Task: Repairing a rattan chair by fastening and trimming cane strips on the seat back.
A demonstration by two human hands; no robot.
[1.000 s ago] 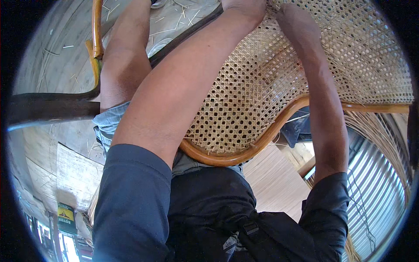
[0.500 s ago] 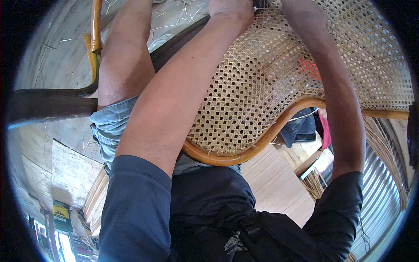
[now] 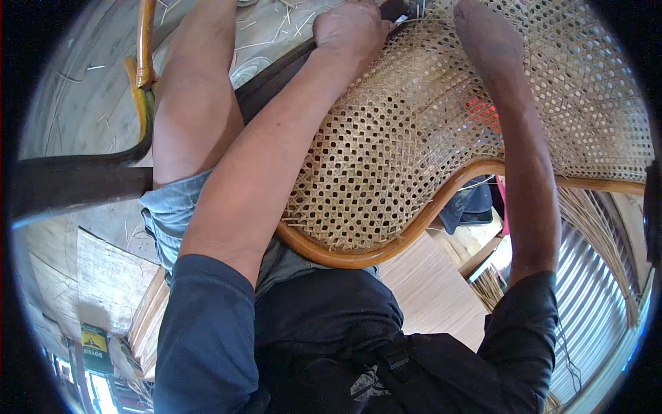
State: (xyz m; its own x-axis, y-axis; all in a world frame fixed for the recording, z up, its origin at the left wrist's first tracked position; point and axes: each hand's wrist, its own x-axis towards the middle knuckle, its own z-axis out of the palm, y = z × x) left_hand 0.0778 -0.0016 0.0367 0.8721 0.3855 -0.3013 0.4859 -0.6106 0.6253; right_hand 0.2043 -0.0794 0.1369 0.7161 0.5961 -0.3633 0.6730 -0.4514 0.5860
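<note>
A woven cane panel [image 3: 365,165] with an open hole pattern lies over my lap, set in a curved, varnished wooden frame [image 3: 355,259]. At the panel's far left edge, beside a dark frame rail [image 3: 279,76], my left hand [image 3: 353,31] is closed with its thumb toward the weave; what it grips is hidden. My right hand [image 3: 488,38] rests farther right over the cane, fingers curled closed around the end of a thin, pale cane strand [image 3: 424,19]. This strand stretches between the two hands. Both sets of fingertips are partly hidden near the upper edge.
Dark and varnished wooden chair parts [image 3: 83,181] stand at the left by my bare leg. Cane scraps [image 3: 286,21] litter the floor. A bundle of long cane strands [image 3: 596,234] hangs at the right, near corrugated metal sheet [image 3: 586,310]. A dark cloth [image 3: 469,207] lies below the frame.
My left hand has come down and left, nearer to me, showing more of its back. The right hand has also drawn slightly nearer. The panel has shifted slightly left in view.
</note>
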